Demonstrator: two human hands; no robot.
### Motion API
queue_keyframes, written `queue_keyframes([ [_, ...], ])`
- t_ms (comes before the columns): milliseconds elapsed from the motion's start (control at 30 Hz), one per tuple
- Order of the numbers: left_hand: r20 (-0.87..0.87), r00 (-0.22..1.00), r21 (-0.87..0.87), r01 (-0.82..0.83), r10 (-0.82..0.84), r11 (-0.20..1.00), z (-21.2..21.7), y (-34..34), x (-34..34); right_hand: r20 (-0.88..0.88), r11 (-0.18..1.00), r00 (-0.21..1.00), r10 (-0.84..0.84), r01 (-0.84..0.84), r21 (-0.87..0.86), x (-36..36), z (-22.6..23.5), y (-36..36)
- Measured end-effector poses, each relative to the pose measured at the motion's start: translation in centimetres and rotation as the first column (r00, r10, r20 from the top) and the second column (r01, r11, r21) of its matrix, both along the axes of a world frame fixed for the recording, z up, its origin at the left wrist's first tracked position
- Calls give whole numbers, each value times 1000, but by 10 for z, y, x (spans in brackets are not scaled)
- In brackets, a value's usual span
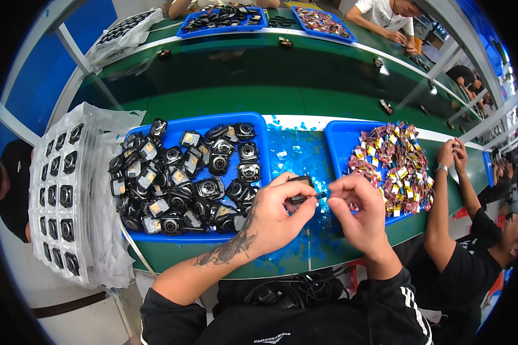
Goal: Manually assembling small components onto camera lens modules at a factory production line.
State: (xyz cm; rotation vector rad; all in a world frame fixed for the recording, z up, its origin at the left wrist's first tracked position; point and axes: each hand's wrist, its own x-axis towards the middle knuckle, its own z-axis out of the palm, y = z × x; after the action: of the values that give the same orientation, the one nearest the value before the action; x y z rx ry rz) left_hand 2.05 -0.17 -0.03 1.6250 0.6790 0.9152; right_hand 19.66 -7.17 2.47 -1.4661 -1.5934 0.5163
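My left hand (pixel 277 214) grips a small black smartwatch case (pixel 301 183) between thumb and fingers, over the strip between two blue trays. Close beside it on the right, my right hand (pixel 361 211) has its thumb and forefinger drawn together in a pinch near the case's edge. Whatever is in that pinch is too small to name. On the left, the blue tray (pixel 265 141) is heaped with black watch cases (pixel 178 187). The right blue tray (pixel 338 146) holds many small pink, white and yellow parts (pixel 394 167).
Scraps of blue film (pixel 288 152) litter the bench between the trays. Clear plastic blister trays (pixel 57 190) with watch cases stand at far left. Beyond runs a green conveyor belt (pixel 230 75) carrying scattered parts. A co-worker (pixel 466 253) sits at right; others work across the belt.
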Motion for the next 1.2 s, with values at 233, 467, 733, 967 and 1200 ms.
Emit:
queue_keyframes([
  [233, 0, 998, -31, 66, -66, 997, 3, -5, 0, -266, 996, 963, 44, -64, -64, 0, 2, 8],
  [467, 54, 998, -9, 18, -17, 1000, 1, -8, 1, -360, 994, 933, 28, -65, -92, -1, 5, 11],
  [733, 25, 1000, -56, -16, 17, 998, -1, -5, 2, 341, 919, 937, -72, -70, 388, -9, -1, 16],
  [967, 49, 999, -41, -19, 21, 999, 1, -9, 0, 214, 919, 976, -46, -43, 391, -14, -2, 11],
  [1200, 21, 1000, 80, -6, 4, 997, 2, -11, 1, -553, 987, 830, 68, -136, -82, -2, 3, 9],
])
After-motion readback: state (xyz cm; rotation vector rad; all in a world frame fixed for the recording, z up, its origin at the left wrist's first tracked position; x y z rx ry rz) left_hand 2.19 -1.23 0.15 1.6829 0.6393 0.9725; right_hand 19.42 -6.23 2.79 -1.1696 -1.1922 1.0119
